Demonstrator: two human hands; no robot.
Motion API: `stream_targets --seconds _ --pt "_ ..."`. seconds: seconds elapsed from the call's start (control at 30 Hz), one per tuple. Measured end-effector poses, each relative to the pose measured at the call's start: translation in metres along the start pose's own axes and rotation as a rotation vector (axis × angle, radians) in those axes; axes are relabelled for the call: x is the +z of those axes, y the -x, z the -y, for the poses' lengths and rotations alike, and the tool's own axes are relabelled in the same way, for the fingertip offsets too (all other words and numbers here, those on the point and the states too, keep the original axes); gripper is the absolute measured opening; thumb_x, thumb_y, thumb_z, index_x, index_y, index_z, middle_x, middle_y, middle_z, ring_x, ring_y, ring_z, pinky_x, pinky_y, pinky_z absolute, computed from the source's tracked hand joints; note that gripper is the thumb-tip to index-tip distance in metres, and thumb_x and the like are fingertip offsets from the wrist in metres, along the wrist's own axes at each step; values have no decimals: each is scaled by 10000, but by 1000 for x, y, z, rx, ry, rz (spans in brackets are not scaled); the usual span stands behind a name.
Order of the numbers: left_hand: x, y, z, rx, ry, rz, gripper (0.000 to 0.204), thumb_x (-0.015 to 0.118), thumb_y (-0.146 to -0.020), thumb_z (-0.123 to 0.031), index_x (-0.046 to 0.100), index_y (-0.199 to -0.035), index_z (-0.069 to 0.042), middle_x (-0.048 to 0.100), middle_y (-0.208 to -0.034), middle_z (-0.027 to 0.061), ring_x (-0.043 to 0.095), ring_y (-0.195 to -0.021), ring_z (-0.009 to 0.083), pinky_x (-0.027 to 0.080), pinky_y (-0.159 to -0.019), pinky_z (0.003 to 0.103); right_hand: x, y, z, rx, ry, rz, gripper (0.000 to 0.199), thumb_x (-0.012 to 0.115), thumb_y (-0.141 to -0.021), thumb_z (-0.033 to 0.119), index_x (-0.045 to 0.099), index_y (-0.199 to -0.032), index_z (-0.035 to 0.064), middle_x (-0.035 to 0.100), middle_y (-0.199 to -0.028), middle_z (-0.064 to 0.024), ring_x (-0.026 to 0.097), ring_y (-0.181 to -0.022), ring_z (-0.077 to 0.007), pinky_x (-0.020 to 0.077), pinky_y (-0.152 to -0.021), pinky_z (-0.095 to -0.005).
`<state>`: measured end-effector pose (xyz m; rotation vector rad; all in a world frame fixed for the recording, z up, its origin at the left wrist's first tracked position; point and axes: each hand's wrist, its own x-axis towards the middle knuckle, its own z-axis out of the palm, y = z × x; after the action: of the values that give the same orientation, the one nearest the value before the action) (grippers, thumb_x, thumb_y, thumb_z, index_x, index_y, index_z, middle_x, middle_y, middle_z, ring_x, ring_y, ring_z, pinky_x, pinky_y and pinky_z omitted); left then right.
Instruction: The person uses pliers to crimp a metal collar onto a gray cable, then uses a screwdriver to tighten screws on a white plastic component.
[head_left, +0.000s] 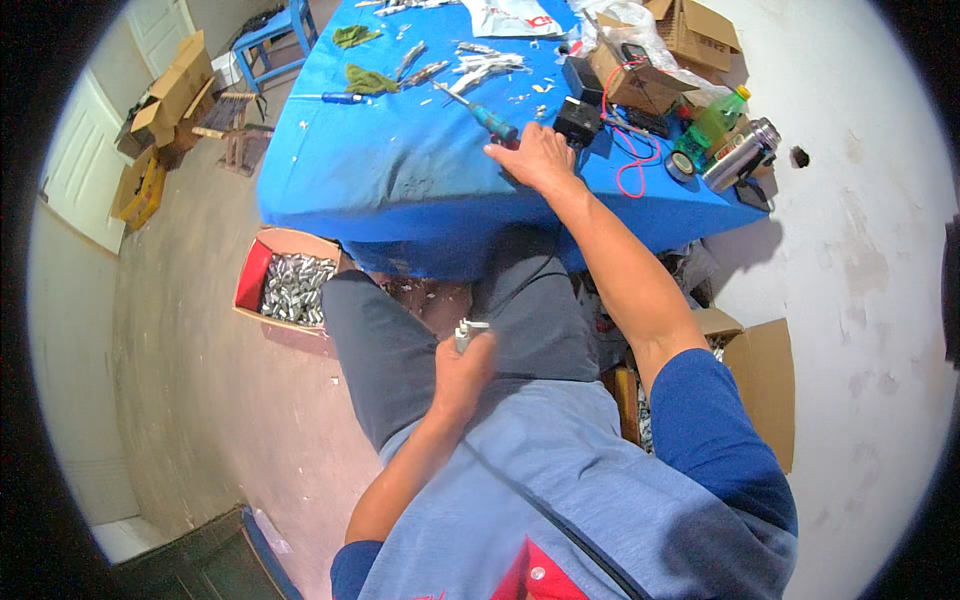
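Metal part (468,330) atop closed left hand (462,375)

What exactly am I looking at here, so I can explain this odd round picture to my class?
There is one picture, from a wide fisheye camera worn on a person's head, looking down; that bends straight edges. No machine: a seated person works bare-handed. The left hand holds a small white and metal part in its grip above the lap. The right hand rests on the blue-covered table, beside a blue-handled screwdriver and a small black box. Also there: a green plastic bottle, a steel flask, red wire. On the floor, a red cardboard box of silvery parts.
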<state>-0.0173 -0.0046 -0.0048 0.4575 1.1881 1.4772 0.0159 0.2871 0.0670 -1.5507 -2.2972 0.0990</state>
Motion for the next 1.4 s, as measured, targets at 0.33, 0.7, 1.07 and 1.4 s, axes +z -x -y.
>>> stream_targets --seconds 0.33,0.7,1.07,1.4 --pt "-14 -3 3 -52 48 -110 257 594 -891 -205 491 -668 -131 422 -580 -76 348 -492 38 260 -440 245 -7 -16 -21 -223 259 -68 509 725 -672 317 657 -1034 -33 569 -1099 -267 560 -1017 -416 504 -872 -451" --pt "-4 -10 9 -15 -1 -125 254 585 -901 -231 485 -696 -118 399 -554 -56 315 -443 55 235 -414 240 -27 61 -69 326 -1750 695 487 507 -876 480 631 -1079 56 663 -875 -78 637 -703 -191 541 -626 -341" --pt "-4 -5 5 -4 -26 -174 215 600 -873 -214 536 -707 -91 468 -594 -51 401 -503 56 298 -450 253 -36 199 -29 152 -1726 906 499 633 -768 219 517 -1202 1 624 -1005 -106 647 -861 -210 501 -820 -320" --pt "-5 -10 15 123 -125 -124 225 616 -881 -218 588 -727 -56 509 -663 -68 418 -618 40 344 -529 248 -96 256 -62 176 -1106 1137 561 595 -765 160 506 -1287 -26 654 -1066 -162 644 -897 -178 517 -736 -299"
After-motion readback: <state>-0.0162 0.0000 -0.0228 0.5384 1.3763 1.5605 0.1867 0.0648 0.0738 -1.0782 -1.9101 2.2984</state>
